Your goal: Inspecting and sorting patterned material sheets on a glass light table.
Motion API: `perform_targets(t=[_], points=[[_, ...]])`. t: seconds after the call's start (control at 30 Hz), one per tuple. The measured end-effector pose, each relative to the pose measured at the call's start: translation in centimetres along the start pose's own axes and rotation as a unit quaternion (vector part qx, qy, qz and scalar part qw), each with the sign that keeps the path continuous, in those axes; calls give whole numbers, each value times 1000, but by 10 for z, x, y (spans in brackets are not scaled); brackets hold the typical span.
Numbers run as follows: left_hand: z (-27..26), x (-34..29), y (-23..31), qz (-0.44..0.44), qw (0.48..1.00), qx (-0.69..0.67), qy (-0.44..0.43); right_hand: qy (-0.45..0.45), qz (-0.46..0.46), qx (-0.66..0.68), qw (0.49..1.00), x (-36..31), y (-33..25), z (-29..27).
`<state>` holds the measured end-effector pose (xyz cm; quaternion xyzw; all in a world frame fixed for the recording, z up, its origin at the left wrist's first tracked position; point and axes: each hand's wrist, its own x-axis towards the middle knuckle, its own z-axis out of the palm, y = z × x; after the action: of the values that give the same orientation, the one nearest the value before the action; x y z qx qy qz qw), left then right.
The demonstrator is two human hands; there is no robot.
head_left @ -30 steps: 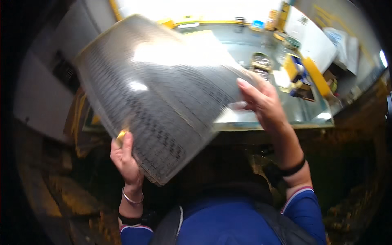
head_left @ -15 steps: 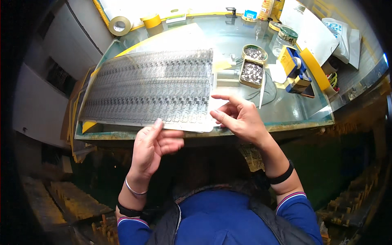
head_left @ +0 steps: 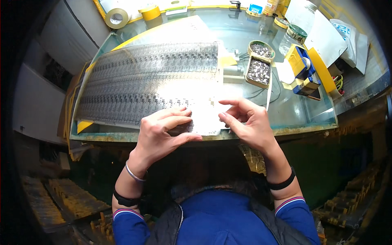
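Note:
A large clear film sheet (head_left: 134, 77) printed with dense rows of small dark marks lies on the glass tabletop, its near right corner washed out by bright glare. My left hand (head_left: 163, 128) rests over its near edge, fingers stretched onto the film and thumb held out to the right. The left hand is open and holds nothing that I can see. At the sheet's right edge is my right hand (head_left: 250, 122). Its thumb tip and curled fingers close on the edge near the corner, while the forefinger stretches above. The fingertips underneath are partly hidden.
Right of the sheet stand a rectangular tin (head_left: 258, 71) and a round tin (head_left: 261, 50) of small pieces. Beyond are a blue tape dispenser (head_left: 306, 67) and a glass jar (head_left: 292, 38). Tape rolls (head_left: 117, 18) sit at the back left. The table's near edge (head_left: 286, 130) runs below my hands.
My left hand has moved up and right from the near edge, its fingers now on the film. My right hand keeps its place at the sheet's edge. The whole view has shifted slightly.

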<state>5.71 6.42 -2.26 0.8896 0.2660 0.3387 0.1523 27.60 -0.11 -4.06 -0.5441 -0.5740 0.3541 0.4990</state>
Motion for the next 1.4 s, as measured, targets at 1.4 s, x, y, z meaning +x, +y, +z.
perform_targets(t=[1.4], points=[[-7, -12, -16, -240, 906, -348, 30, -2, -8, 0, 1000, -2, -3, 3]])
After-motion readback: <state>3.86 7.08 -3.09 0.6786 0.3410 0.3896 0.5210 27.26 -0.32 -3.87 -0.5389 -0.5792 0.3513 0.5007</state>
